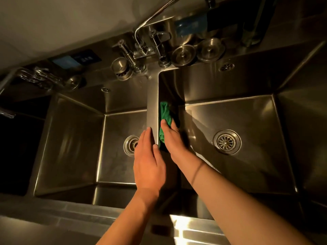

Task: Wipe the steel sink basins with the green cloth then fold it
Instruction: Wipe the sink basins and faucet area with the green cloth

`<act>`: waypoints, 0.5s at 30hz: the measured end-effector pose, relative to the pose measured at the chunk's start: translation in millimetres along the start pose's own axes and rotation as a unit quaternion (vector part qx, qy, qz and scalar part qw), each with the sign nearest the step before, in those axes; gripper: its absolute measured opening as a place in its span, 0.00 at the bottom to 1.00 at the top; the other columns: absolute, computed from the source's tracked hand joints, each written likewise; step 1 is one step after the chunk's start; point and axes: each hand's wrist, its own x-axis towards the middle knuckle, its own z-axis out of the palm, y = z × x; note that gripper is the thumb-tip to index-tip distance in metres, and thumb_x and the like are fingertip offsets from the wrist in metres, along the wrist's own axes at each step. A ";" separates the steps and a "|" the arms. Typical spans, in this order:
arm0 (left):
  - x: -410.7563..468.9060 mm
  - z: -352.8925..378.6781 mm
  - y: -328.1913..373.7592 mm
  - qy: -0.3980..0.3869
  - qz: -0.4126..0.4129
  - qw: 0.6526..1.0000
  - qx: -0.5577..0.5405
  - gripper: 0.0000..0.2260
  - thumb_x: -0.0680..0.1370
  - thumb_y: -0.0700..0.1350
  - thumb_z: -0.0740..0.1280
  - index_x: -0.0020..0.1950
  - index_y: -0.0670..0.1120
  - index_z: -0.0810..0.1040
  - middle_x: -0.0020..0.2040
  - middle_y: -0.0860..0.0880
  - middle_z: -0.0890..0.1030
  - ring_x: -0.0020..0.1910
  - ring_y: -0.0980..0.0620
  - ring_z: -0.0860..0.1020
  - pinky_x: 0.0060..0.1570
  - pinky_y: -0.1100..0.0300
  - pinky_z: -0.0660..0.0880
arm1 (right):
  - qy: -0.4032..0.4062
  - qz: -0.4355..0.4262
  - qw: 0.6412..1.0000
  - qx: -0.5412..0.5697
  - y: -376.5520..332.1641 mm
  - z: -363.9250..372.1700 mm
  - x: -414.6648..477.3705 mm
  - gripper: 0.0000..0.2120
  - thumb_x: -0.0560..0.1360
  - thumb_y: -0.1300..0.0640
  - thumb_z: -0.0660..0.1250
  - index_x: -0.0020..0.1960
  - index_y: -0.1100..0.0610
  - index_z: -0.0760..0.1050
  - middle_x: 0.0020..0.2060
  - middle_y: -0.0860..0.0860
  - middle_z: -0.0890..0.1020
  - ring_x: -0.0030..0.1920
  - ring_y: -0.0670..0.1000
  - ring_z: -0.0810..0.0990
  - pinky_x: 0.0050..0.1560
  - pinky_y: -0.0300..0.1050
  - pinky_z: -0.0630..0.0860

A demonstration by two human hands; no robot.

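Frame centre: green cloth (164,112), seemingly soft, light and limp, bunched against right basin (247,117) wall beside divider (152,103), gripped mid-length by right hand (170,138); left hand (150,160) flat, fingers straight, on divider.

Light dim, warm amber throughout. Pale wall (70,23) behind faucet (141,48). Two round steel strainer lids (184,54) just right of faucet, side by side on back ledge. Steel strainer cup (122,68) just left of faucet. Dark panel with blue screen (74,59) farther left; wire rack (39,78) beyond it. Dark bottle (254,23) far right of faucet. Bright light patch on steel counter edge (194,230), well in front of faucet.
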 end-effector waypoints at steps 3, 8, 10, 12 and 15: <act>-1.1 0.6 -2.0 -0.002 -0.005 1.000 0.007 0.23 0.85 0.51 0.54 0.80 0.63 0.57 0.78 0.63 0.64 0.77 0.61 0.62 0.73 0.56 0.65 | 0.023 -0.012 1.000 -0.009 1.3 3.2 27.5 0.27 0.84 0.44 0.57 0.81 0.49 0.58 0.74 0.54 0.70 0.72 0.56 0.71 0.73 0.56 0.68; -0.2 3.1 -3.2 0.001 -0.010 1.000 0.006 0.23 0.85 0.53 0.54 0.80 0.67 0.55 0.78 0.66 0.63 0.76 0.64 0.62 0.71 0.59 0.64 | 0.060 0.008 0.997 -0.049 8.1 -0.7 73.0 0.24 0.85 0.46 0.55 0.80 0.47 0.59 0.75 0.55 0.70 0.73 0.59 0.69 0.73 0.60 0.67; -1.1 3.0 -4.6 0.001 -0.008 1.000 0.001 0.23 0.85 0.53 0.54 0.80 0.67 0.55 0.77 0.68 0.63 0.74 0.68 0.61 0.68 0.63 0.61 | 0.070 0.025 0.995 -0.059 14.9 -3.1 82.9 0.23 0.85 0.49 0.55 0.80 0.47 0.59 0.76 0.55 0.68 0.74 0.60 0.68 0.74 0.60 0.66; -1.0 3.2 -5.0 0.000 -0.005 1.000 -0.002 0.23 0.85 0.53 0.54 0.79 0.67 0.55 0.77 0.68 0.63 0.72 0.71 0.60 0.66 0.66 0.59 | 0.079 0.032 0.994 -0.067 23.4 -4.8 86.9 0.23 0.86 0.53 0.55 0.80 0.49 0.59 0.76 0.55 0.68 0.74 0.60 0.68 0.75 0.59 0.65; -0.4 2.8 -3.9 -0.002 -0.012 1.000 -0.003 0.24 0.85 0.52 0.55 0.80 0.66 0.56 0.77 0.66 0.64 0.73 0.68 0.62 0.67 0.64 0.60 | 0.076 0.052 0.991 -0.095 35.8 -9.3 75.1 0.23 0.85 0.57 0.54 0.80 0.51 0.61 0.76 0.57 0.68 0.74 0.59 0.68 0.75 0.57 0.64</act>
